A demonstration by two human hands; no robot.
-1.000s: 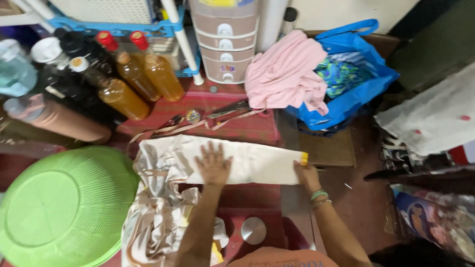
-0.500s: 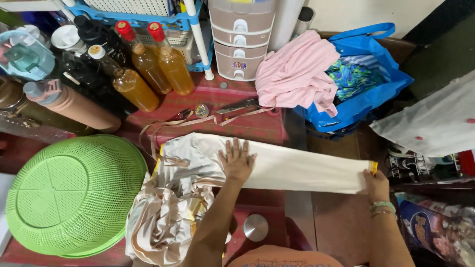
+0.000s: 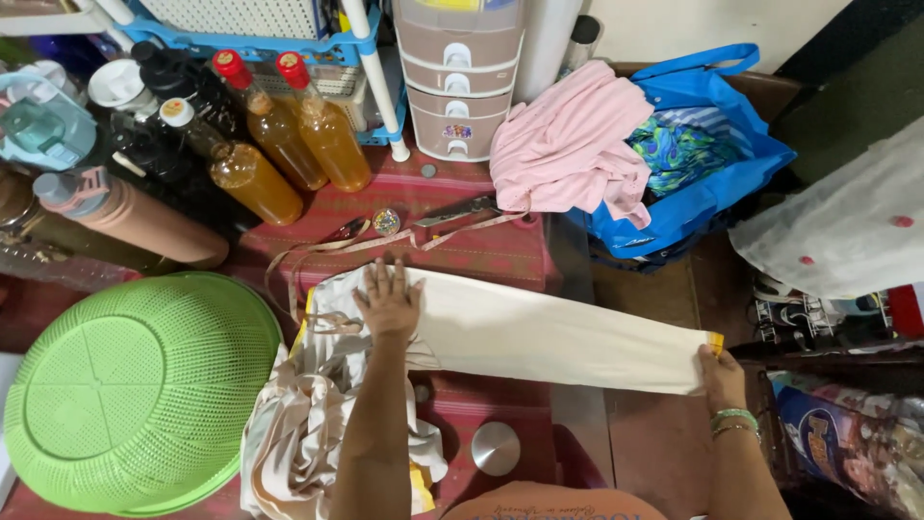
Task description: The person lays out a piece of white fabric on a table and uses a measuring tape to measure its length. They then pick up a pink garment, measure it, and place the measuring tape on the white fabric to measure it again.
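- Colander (image 3: 135, 385), green and round, lies upside down at the far left, its rim just beside the bunched end of the cloth.
- Bottles (image 3: 289, 144) of amber liquid, 3 of them, stand behind it near a pink flask (image 3: 135, 217) lying on its side.
- Cream cloth (image 3: 539, 332) stretches flat across the red mat (image 3: 481, 250), crumpled at its left end and pulled straight toward the right.
- Left hand (image 3: 388, 300) lies palm down on the cloth near its bunched end, fingers spread and flat, pressing rather than gripping.
- Scissors (image 3: 452, 210) and a tape measure (image 3: 327, 246) lie on the mat just beyond that hand.
- Pink garment (image 3: 568, 144) drapes over a blue bag (image 3: 712, 164) farther back.
- Right hand (image 3: 724, 377), with green bracelets at the wrist, pinches the cloth's far right edge, fingers closed on the corner beside a small yellow tag (image 3: 716, 343).
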